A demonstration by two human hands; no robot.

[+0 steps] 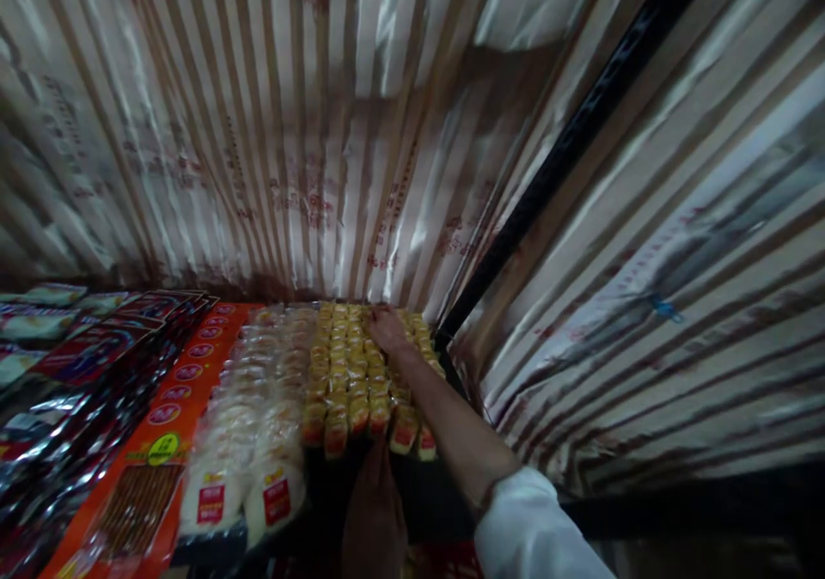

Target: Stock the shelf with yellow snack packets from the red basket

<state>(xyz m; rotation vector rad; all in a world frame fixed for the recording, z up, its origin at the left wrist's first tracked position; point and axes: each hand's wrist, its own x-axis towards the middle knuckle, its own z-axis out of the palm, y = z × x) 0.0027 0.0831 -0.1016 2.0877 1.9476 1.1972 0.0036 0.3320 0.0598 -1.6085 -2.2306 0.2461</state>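
Observation:
Several rows of small yellow packets (339, 364) with red fronts, which look like wrapped snack cakes, stand on a dark shelf (429, 493). My right hand (388, 332) reaches over them to the far end, with its fingers bent down onto a yellow packet there; its fingertips are partly hidden. At the front edge, my left hand (375, 510) points forward with fingers stretched out and close together. Its fingertips are at the front packet of a middle row. Dim light blurs the exact contact.
Two rows of clear-wrapped pale round breads (258, 433) stand left of the yellow packets. Beyond them lie an orange snack pack (164, 416) and dark shiny packs (103, 364). A black post (554, 167) rises at the right, before wrinkled striped sheeting (335, 132).

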